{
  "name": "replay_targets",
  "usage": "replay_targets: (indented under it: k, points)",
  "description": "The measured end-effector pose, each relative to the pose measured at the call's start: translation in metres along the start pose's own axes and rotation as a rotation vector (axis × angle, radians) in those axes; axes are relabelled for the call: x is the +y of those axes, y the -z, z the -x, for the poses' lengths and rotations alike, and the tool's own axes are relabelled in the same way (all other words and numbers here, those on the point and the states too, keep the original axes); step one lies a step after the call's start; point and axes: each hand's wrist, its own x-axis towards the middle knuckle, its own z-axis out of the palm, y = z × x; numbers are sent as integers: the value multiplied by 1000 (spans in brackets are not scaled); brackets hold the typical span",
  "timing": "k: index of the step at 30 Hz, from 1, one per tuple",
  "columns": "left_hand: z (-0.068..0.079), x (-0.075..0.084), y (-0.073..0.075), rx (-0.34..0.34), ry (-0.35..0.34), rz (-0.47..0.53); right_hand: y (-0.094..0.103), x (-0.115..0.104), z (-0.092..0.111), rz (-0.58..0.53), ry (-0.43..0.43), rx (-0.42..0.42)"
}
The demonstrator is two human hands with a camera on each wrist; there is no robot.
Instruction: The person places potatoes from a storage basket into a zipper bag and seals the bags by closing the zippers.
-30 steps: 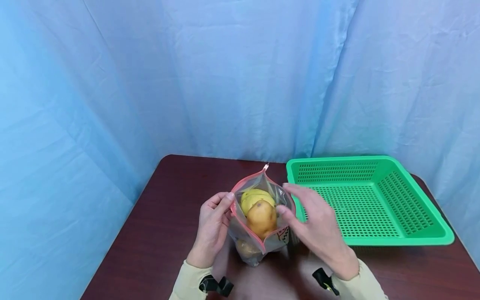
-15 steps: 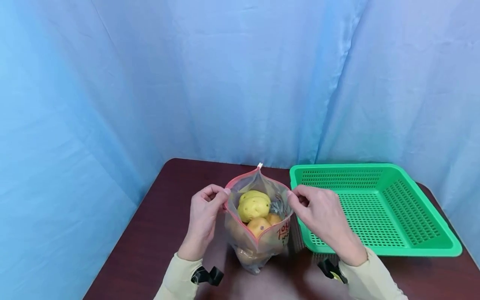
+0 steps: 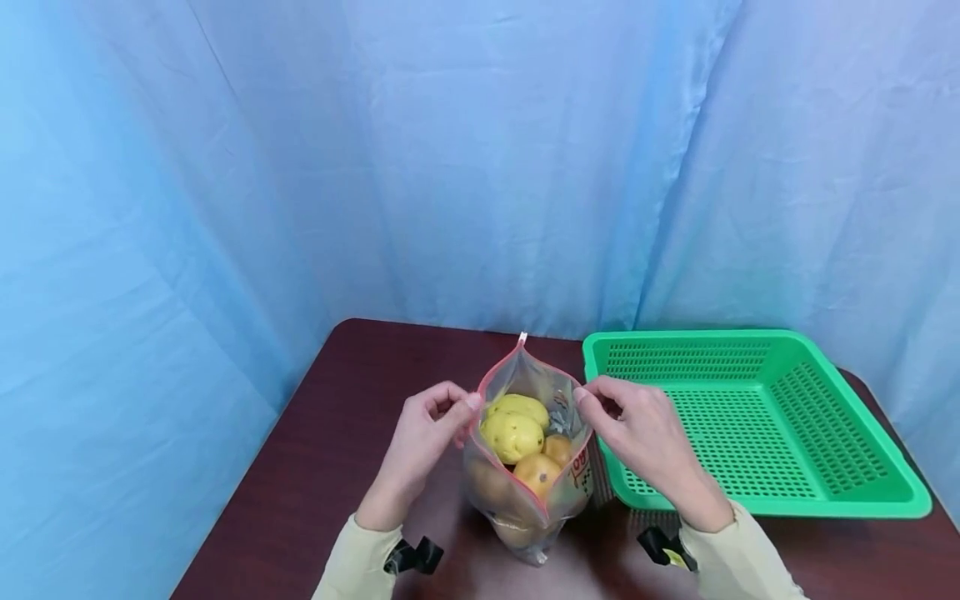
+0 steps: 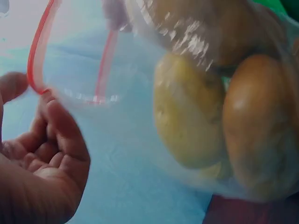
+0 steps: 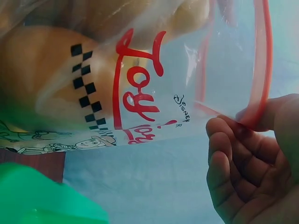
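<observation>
A clear zip bag (image 3: 510,508) with a red-edged mouth stands upright on the table, its top spread wide. Inside are several potatoes: pale yellow potatoes (image 3: 512,436) on top and browner potatoes (image 3: 537,473) nearer the front. My left hand (image 3: 423,437) pinches the left side of the rim between thumb and fingertips; in the left wrist view the red rim (image 4: 35,56) runs down to them. On the opposite side my right hand (image 3: 645,433) pinches the rim too. Red lettering (image 5: 138,88) and a black checker pattern mark the bag's right face.
A green plastic basket (image 3: 750,507) with slotted walls stands right of the bag, close to the right hand. The dark red-brown table (image 3: 330,467) has a rounded back corner. Blue curtains (image 3: 480,167) hang behind and to the left.
The right hand, spread at the bag's mouth a second ago, has closed on the right rim. The potatoes have settled lower, and the mouth has shifted slightly right since half a second ago.
</observation>
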Motion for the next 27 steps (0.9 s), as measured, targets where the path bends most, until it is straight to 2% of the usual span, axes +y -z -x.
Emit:
replay_targets:
  k: [2, 5, 7, 9, 13, 15, 18, 23, 25, 27]
  points:
    - [-14, -1, 1, -21, 0, 77, 1, 1, 0, -12, 12, -13]
    - [-44, -3, 0, -74, -10, 163, 2, 2, -2, -18, 27, -15]
    - [-66, -6, -4, -144, 0, 186, 3, 2, -3, -14, 38, -9]
    - [-84, -12, -8, -246, 22, 190, 2, 2, -2, -16, 45, -4]
    - [-100, -26, -15, -419, 80, 208, -1, 3, 3, -32, 42, -24]
    - [-102, -29, -18, -460, 94, 228, -1, 4, 6, -42, 28, -36]
    - [-104, -31, -24, -431, 97, 259, 1, 5, 8, -50, -12, -40]
    - [-103, -36, -26, -247, 141, 391, 3, 2, 24, -59, -100, -20]
    - [-100, -38, -24, -192, 147, 448, 4, 1, 38, -62, -55, 7]
    - [-98, -40, -21, -145, 141, 490, 3, 0, 53, -73, 53, 25]
